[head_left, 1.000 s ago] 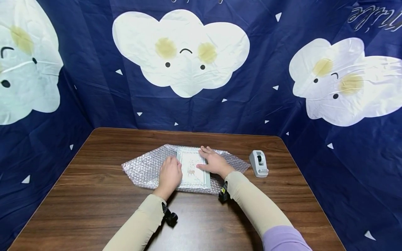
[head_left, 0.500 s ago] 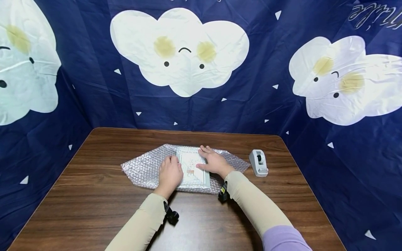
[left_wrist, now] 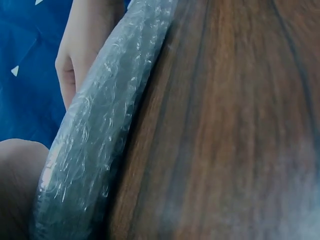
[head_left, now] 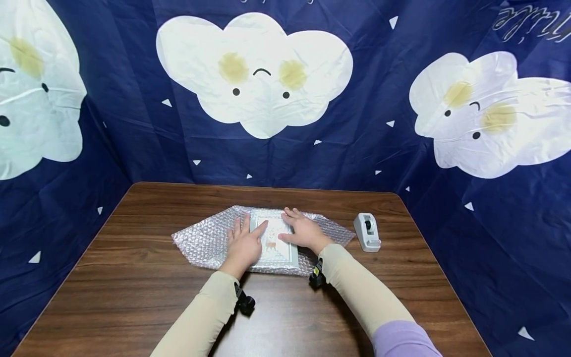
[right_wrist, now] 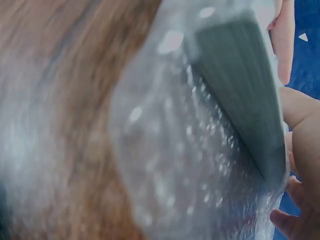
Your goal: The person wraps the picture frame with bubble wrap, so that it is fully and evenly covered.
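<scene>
Resting spread-fingered on the framed picture [head_left: 273, 244], with left grip [head_left: 245, 245] at its left edge and right grip [head_left: 306, 233] on its upper right, neither nearer. Set amid bubble wrap [head_left: 205, 241] on the bench [head_left: 129, 282], with its long axis running near to far.

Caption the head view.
Left hand and right hand rest on a pale rectangular picture frame amid clear plastic bubble wrap, white plastic tape dispenser nearby.

Bubble wrap [head_left: 202, 243] is bumpy, glossy plastic, the frame [right_wrist: 242, 85] matt (perhaps wood, but blurred), the three-o'clock tape dispenser [head_left: 368, 235] smooth plastic.
</scene>
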`<state>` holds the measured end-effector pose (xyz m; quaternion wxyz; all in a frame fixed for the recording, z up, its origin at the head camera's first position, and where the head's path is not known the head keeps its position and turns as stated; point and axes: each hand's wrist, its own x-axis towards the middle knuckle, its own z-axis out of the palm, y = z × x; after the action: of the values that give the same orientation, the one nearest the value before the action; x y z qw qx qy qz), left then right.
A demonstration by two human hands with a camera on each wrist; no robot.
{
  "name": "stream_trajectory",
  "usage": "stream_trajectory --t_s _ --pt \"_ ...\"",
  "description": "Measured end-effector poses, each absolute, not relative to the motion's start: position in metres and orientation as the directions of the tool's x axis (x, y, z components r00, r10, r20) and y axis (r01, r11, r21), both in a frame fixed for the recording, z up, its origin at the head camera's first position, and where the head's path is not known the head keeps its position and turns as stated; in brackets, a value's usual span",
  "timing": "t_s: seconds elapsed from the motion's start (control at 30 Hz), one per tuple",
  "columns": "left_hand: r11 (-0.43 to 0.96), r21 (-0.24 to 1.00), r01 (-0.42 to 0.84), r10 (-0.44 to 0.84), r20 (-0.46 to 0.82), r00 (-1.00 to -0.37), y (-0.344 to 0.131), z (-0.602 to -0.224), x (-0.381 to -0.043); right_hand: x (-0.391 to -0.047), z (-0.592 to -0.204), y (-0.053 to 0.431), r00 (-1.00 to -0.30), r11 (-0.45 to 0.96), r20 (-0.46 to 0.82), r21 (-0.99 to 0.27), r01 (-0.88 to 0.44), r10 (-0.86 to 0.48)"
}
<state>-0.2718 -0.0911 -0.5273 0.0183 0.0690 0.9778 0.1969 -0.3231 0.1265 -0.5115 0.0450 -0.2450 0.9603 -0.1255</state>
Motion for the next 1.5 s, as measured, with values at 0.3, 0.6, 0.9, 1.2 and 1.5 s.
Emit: stream_trajectory --t_s 0.3,0.6,0.9,1.2,1.5 --pt "0.902 0.416 0.114 0.127 -0.003 -0.992 -0.089 -0.531 -0.271 -0.318 -0.512 0.124 -0.864 0.845 -0.026 -0.221 -0.486 -0.504" --pt "0.898 0.426 0.109 0.117 0.008 -0.993 -0.091 -0.532 -0.272 -0.305 -0.507 0.122 -0.825 0.815 -0.022 -0.176 -0.552 -0.564" --pt "0.899 0.427 0.098 0.108 0.001 -0.994 -0.092 -0.532 -0.272 -0.291 -0.5 0.115 -0.8 0.805 -0.095 -0.075 -0.588 -0.593" --pt "0.897 0.425 0.12 0.125 0.017 -0.992 -0.092 -0.529 -0.272 -0.288 -0.495 0.112 -0.807 0.818 -0.136 -0.061 -0.572 -0.575" --pt "0.877 0.261 0.404 0.413 0.021 -0.911 -0.108 -0.515 -0.28 -0.288 -0.496 0.11 -0.819 0.832 -0.153 -0.057 -0.552 -0.553"
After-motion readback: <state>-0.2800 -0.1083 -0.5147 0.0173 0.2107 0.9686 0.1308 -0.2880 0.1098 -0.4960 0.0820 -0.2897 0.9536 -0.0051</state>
